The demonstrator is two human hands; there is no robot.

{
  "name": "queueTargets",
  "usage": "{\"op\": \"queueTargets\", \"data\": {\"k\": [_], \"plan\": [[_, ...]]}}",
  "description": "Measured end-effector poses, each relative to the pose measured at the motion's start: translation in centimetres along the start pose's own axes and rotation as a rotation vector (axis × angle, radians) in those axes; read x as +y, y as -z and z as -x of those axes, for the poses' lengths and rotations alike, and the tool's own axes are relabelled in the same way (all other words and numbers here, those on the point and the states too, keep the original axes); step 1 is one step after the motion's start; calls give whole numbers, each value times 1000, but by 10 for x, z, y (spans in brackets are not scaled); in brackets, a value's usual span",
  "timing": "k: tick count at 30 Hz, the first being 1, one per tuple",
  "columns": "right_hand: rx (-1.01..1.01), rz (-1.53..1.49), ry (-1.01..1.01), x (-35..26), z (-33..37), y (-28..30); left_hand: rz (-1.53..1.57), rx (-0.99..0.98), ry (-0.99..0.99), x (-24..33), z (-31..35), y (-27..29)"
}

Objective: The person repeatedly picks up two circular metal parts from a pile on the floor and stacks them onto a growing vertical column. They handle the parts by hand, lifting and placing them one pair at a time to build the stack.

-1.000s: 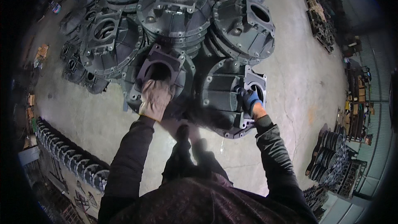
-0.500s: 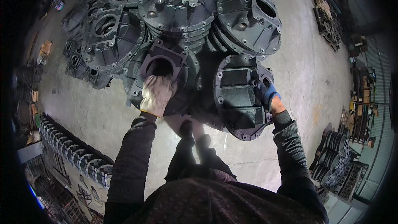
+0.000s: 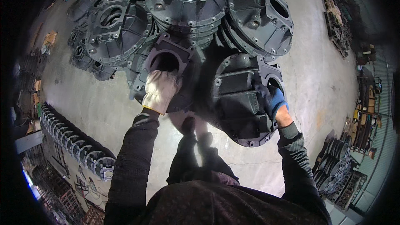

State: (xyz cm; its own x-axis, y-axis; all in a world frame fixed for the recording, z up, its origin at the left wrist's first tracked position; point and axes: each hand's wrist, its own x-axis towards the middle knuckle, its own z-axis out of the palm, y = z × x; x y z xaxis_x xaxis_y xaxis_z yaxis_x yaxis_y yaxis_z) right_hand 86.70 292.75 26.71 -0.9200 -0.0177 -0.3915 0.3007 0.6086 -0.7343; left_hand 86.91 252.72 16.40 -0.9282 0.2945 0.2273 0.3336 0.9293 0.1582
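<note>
My left hand (image 3: 160, 91), in a whitish work glove, is closed over the lower rim of the round opening in a dark cast-metal bell housing (image 3: 152, 56). Its fingertips are out of sight inside that opening. My right hand (image 3: 275, 100), in a blue and dark glove, grips a second bell housing (image 3: 237, 100) by the edge of its opening. This one is tilted, with its ribbed side toward me and its bolt-holed flange along the bottom. Both housings are in front of my legs, at the near side of the pile. Deep shadow hides where their far edges rest.
Stacked bell housings (image 3: 185, 10) rise directly ahead, with more at the left (image 3: 110, 41) and right (image 3: 260, 29). A long row of ring-shaped castings (image 3: 79, 146) lies at the lower left. Metal parts (image 3: 333, 156) and loaded shelves (image 3: 368, 100) line the right side.
The right-hand housing has turned and come nearer me, showing more of its opening. My left hand keeps its grip. The pile has shifted slightly up and to the right in view.
</note>
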Motion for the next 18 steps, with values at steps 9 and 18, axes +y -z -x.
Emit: {"op": "queueTargets", "data": {"k": [9, 18], "plan": [[93, 49, 67, 0, 19, -7, -91, -46, 28, 4, 7, -6], [53, 119, 115, -21, 140, 20, -77, 218, -109, -3, 45, -16]]}}
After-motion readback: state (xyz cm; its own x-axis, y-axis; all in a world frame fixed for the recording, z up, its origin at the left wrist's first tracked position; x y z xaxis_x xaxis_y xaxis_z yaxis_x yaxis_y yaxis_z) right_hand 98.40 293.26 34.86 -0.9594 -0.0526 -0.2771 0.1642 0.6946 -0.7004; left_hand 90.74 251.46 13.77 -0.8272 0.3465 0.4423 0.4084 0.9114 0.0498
